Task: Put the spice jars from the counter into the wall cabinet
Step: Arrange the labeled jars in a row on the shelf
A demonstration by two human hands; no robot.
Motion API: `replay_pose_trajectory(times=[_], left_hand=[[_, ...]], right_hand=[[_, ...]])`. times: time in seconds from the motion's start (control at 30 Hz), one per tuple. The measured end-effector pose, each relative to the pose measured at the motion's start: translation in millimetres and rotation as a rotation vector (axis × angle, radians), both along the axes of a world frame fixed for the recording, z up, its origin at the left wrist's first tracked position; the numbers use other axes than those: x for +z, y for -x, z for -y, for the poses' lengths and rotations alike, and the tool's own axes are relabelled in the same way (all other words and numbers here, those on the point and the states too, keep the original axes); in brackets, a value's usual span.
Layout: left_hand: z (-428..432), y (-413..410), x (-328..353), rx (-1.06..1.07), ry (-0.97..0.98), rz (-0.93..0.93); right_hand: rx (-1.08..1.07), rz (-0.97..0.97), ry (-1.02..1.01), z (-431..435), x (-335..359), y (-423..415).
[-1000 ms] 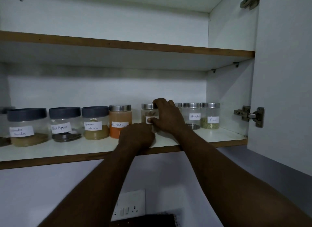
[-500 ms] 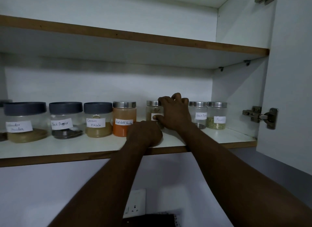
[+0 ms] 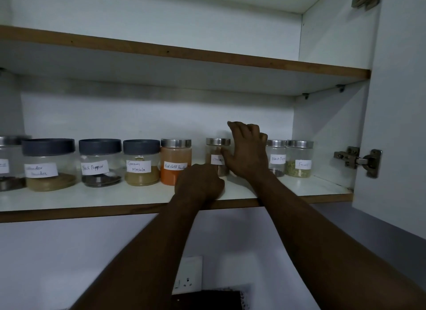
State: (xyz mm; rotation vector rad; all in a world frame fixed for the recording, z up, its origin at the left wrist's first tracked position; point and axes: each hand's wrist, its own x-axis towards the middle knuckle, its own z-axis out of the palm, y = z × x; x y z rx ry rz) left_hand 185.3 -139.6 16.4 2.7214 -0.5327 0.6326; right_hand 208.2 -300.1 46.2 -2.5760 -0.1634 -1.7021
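Note:
A row of labelled spice jars stands on the lower cabinet shelf point(image 3: 92, 198). From the left: coriander powder point(image 3: 48, 164), black pepper point(image 3: 100, 162), garam masala point(image 3: 141, 162), red chilli powder point(image 3: 176, 161), a small steel-lidded jar point(image 3: 216, 156), then another black pepper jar point(image 3: 276, 156) and fennel point(image 3: 299, 158). My right hand point(image 3: 247, 151) hovers just right of the small jar, fingers spread, thumb near its label. My left hand point(image 3: 199, 183) rests as a loose fist on the shelf's front edge, below that jar, holding nothing that I can see.
The cabinet door point(image 3: 401, 102) stands open at the right, with a steel hinge point(image 3: 357, 161) beside the fennel jar. An upper shelf point(image 3: 184, 53) runs overhead. A wall socket point(image 3: 187, 275) sits below the cabinet.
My right hand has let go of the small steel-lidded jar and lifted up and to the right, fingers opening. The left hand has stayed on the shelf edge.

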Motion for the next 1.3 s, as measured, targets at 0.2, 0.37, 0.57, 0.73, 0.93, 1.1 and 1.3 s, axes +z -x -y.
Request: replay_pose_trajectory(times=[0.2, 0.37, 0.57, 0.73, 0.93, 1.1, 1.3], left_hand=[[-47.9, 18.1, -3.3, -0.004, 0.024, 0.026], [-79.2, 27.9, -4.3, 0.155, 0.226, 0.116], [-76.6, 26.1, 0.2, 0.155, 0.309, 0.069], [-65.2, 21.8, 1.5, 0.149, 0.011, -0.030], [-57.6, 10.4, 5.5, 0.129, -0.076, -0.085], [-55.9, 5.7, 5.8, 0.139, -0.078, -0.075], [-57.4, 1.6, 2.7, 0.127, -0.079, -0.053]], right_hand=[[0.303, -0.117, 0.112, -30.5, -1.9, 13.0], [0.430, -0.235, 0.104, -77.3, -5.2, 6.5], [0.338, -0.221, 0.119, -79.3, -2.3, -13.3], [0.216, -0.235, 0.142, -62.3, 4.6, -25.9], [0.092, -0.210, 0.218, -62.0, 7.6, -32.2], [0.050, -0.170, 0.252, -61.5, 7.0, -33.7], [0.038, -0.163, 0.242, -63.8, 4.0, -34.2]])
